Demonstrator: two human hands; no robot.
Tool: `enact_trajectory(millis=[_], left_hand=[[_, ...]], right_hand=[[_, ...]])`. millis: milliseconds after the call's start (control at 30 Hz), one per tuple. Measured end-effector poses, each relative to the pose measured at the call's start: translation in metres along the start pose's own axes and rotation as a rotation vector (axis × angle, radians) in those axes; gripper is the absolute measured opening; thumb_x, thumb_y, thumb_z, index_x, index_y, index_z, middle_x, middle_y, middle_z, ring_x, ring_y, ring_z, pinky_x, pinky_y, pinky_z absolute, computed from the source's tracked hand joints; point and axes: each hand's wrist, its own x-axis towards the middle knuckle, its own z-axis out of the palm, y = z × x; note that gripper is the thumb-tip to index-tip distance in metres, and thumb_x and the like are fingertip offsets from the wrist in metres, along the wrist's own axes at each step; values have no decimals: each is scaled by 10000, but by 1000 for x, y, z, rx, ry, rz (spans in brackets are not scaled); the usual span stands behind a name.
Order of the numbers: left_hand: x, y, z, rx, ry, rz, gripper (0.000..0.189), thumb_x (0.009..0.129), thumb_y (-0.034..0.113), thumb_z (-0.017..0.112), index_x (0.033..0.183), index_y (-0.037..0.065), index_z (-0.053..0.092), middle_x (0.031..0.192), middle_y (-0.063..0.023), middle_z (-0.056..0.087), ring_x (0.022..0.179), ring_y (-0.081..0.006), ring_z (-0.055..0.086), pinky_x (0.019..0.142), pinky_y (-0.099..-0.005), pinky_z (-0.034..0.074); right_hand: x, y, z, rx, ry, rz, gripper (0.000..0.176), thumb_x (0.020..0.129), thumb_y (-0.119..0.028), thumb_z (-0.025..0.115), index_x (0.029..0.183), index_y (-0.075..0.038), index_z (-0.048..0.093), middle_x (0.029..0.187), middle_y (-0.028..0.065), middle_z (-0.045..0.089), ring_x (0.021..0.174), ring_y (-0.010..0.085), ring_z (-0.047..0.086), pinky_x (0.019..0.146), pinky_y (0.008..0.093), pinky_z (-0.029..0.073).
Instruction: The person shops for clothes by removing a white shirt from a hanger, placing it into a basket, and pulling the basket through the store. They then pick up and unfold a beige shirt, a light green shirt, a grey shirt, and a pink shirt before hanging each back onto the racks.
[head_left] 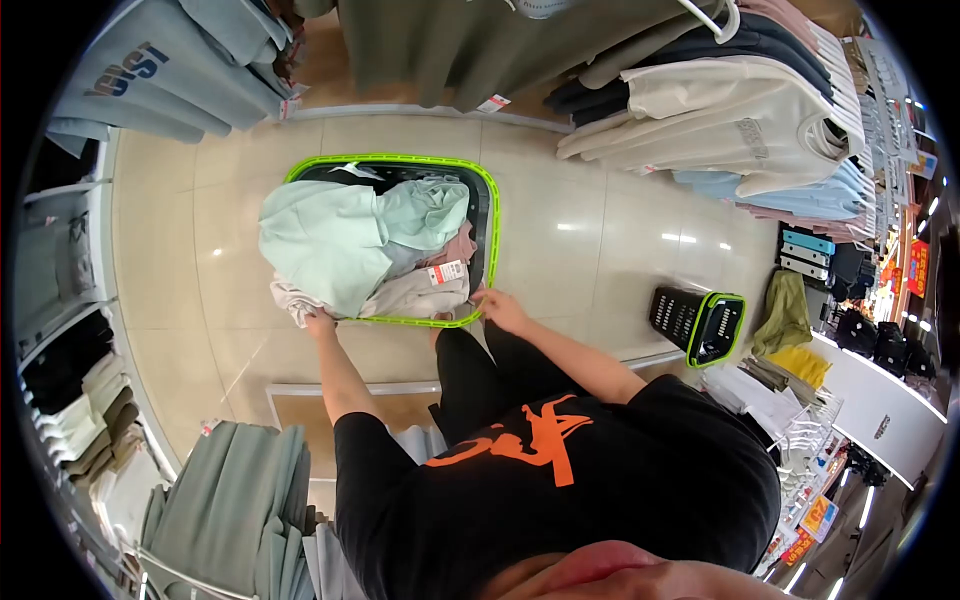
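Observation:
A dark basket with a bright green rim [494, 215] stands on the tiled floor in front of me, filled with clothes. A pale mint garment [325, 240] lies on top and hangs over the basket's left edge. Beige clothing [415, 293] with a red and white price tag [447, 272] lies near the front edge. My left hand [318, 325] is closed on a beige garment at the front left corner. At the front right corner, my right hand [500, 309] is closed on the rim.
A second green-rimmed basket [715, 330] stands to the right. Racks hold dark green clothes [420, 50] at the back, beige sweatshirts [740, 110] at the back right and grey-green clothes [230, 490] at the front left. Shelves line the left side.

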Motion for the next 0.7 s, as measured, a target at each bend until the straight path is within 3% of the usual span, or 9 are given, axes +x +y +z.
enact_trajectory(millis=[100, 200, 300, 400, 500, 567, 633, 700], left_hand=[[-4, -14, -4, 258, 103, 270, 338, 843, 310, 468, 912, -15, 526, 852, -244, 580, 794, -400, 553, 695, -428, 437], [-34, -16, -18, -6, 128, 497, 298, 854, 281, 461, 849, -11, 520, 771, -193, 588, 707, -335, 569, 621, -399, 454], [-114, 32, -62, -155, -245, 496, 236, 860, 238, 460, 806, 13, 505, 683, -112, 562, 631, -216, 560, 541, -337, 472], [-160, 36, -91, -401, -315, 222, 224, 863, 254, 456, 788, 43, 468, 736, -81, 533, 628, -172, 538, 582, -310, 501], [-166, 10, -94, -534, -318, -58, 225, 838, 250, 489, 871, 28, 476, 843, -90, 537, 718, -183, 546, 632, -315, 506], [-150, -24, -83, -564, -389, -107, 288, 816, 245, 508, 985, 17, 462, 916, -100, 529, 778, -196, 547, 666, -311, 502], [-162, -28, -77, -572, -344, -120, 210, 797, 184, 506, 955, 50, 480, 800, -67, 549, 611, -154, 545, 516, -265, 483], [-167, -29, -67, -554, -354, -167, 254, 788, 178, 511, 1000, 44, 467, 819, -68, 553, 614, -153, 546, 513, -268, 480]], right_hand=[[-18, 6, 14, 13, -78, -13, 267, 787, -77, 490, 1049, -47, 532, 745, 77, 594, 646, 129, 558, 613, 264, 448], [-43, -16, 10, -54, -117, -86, 255, 802, -78, 457, 1039, -22, 531, 759, 76, 600, 664, 128, 554, 628, 274, 446], [-60, -38, 1, -149, -166, -27, 260, 804, -77, 434, 1036, -14, 532, 757, 80, 604, 683, 128, 562, 639, 281, 450], [-57, -19, 3, -90, -63, -222, 260, 796, -82, 440, 1032, -28, 538, 752, 78, 611, 666, 128, 573, 619, 277, 454], [-61, -45, -8, 67, -69, -20, 257, 754, -122, 493, 998, -71, 558, 778, 128, 618, 724, 244, 610, 656, 337, 463], [-55, -62, -13, -113, -95, -25, 265, 755, -124, 496, 1009, -73, 551, 768, 135, 613, 710, 257, 606, 649, 342, 461], [-46, -63, -3, -256, -139, -55, 287, 762, -124, 490, 1042, -88, 539, 765, 144, 606, 687, 253, 601, 635, 337, 461], [-25, -63, 12, -356, -181, -128, 325, 774, -123, 477, 1097, -117, 520, 770, 156, 599, 655, 231, 593, 617, 322, 462]])
